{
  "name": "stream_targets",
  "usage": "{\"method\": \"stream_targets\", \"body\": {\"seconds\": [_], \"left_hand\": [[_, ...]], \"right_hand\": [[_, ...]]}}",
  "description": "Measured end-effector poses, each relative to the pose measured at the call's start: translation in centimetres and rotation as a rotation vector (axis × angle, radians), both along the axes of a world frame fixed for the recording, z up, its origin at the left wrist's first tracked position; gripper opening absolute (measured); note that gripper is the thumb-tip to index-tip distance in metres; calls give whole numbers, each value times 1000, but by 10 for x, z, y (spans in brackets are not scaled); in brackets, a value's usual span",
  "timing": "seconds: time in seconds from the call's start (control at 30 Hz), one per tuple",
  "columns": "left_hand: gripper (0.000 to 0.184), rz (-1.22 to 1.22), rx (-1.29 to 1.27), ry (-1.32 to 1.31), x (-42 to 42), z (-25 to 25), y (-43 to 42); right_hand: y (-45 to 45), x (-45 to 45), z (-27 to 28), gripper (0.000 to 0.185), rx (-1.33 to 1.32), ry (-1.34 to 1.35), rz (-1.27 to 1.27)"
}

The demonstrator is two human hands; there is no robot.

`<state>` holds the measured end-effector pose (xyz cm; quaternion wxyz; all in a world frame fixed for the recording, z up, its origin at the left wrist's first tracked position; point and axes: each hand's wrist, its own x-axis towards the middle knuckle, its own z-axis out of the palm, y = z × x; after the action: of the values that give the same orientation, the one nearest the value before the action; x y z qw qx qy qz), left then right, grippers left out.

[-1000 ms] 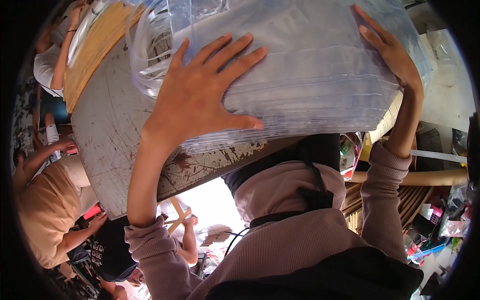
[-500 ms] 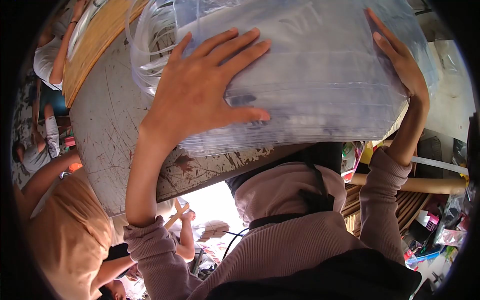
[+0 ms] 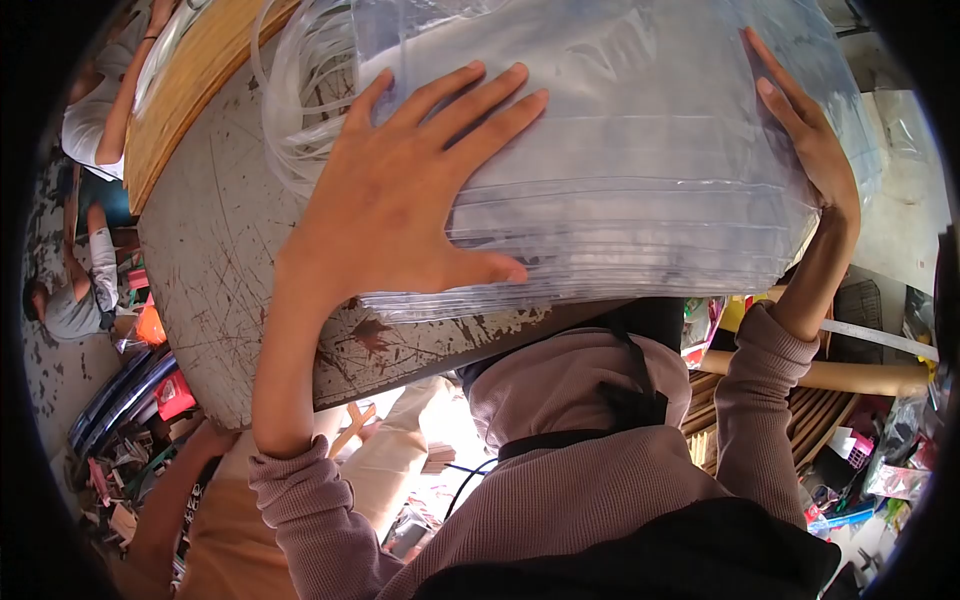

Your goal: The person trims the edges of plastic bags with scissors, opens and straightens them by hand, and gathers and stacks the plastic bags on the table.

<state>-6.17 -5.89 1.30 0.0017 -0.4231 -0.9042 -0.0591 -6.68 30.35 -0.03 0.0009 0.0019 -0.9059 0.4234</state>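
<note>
A thick stack of clear plastic bags or sheets [image 3: 620, 150] lies at the front of a worn table, its layered edges facing me. My left hand [image 3: 400, 190] rests palm down on the stack's left part, fingers spread and thumb pointing right. Along the stack's right edge, my right hand [image 3: 815, 140] presses with its fingers stretched out; its palm side is partly hidden. Clear looped strips [image 3: 305, 110], perhaps bag handles, hang out at the stack's left side, beside my left fingers.
The scratched grey table [image 3: 220, 200] has peeling paint. A curved wooden board [image 3: 190, 90] sits at its far left. A person in tan clothes [image 3: 240, 520] is close at lower left; another person's arm [image 3: 125, 100] is at upper left. Clutter [image 3: 860, 460] lies at lower right.
The person in tan has moved down and toward the table's front, uncovering clutter on the left. My hands stay on the stack, which appears slightly lower in view.
</note>
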Motion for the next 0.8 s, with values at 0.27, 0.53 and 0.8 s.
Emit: {"method": "stream_targets", "body": {"seconds": [0.27,0.53,0.8], "left_hand": [[94,-27,2,-51,-3,0,-6],[81,-33,37,-95,-4,0,-6],[79,-32,39,-82,-5,-4,-7]], "right_hand": [[1,0,-1,51,-67,-2,24],[-2,1,-1,50,-142,-21,17],[5,-1,-5,51,-94,-6,26]]}}
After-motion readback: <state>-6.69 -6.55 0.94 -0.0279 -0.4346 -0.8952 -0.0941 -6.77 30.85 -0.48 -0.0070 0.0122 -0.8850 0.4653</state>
